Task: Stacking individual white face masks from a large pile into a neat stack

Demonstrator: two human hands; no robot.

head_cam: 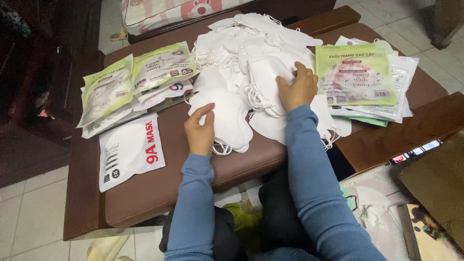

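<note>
While pinching the left edge of the small stack of white masks (227,121) between thumb and curled fingers of the left hand (200,130), hold that stack square on the brown cushioned bench (193,183), just near of the big heap of loose masks (251,43). Right hand (299,89) spread, fingers pressed down on the heap's near side, right of the stack. Probably best to peel off a single mask with the fingertips rather than drag a clump. Mind the ear loops: tangled along the heap's edge, likely to snag neighbours. Lift slowly, shake free, lay fold on fold. Steer well away from the green-and-white packets (140,77) at far left, the white packet (128,150) at near left, and the packet pile (357,75) at right, touching the heap.
</note>
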